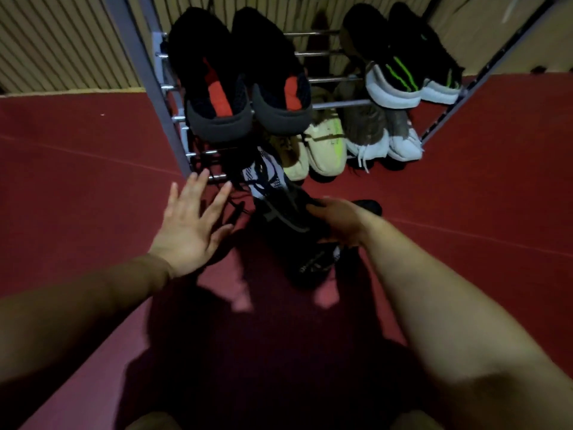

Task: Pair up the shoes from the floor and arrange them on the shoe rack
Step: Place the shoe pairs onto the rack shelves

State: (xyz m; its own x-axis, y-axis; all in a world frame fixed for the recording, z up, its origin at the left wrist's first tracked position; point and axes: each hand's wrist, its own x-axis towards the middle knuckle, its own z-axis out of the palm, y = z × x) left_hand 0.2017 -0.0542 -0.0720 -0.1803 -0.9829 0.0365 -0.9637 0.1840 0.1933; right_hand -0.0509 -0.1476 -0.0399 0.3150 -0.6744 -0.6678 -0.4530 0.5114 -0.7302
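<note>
Placing step. My right hand (339, 225) has its fingers curled round a black-and-white sneaker (273, 193), toe at the shoe rack's (148, 66) lower tier, left slot. Left hand (189, 228) is spread and holds nothing. Next: slide it in beside the cream pair (325, 144), toe squared.

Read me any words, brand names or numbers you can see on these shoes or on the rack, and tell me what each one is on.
White lettering on the side of the dark shoe held by the right hand: too blurred to read.
Nothing else in view carries text that can be read; the green stripes on the black shoes are marks, not letters.
</note>
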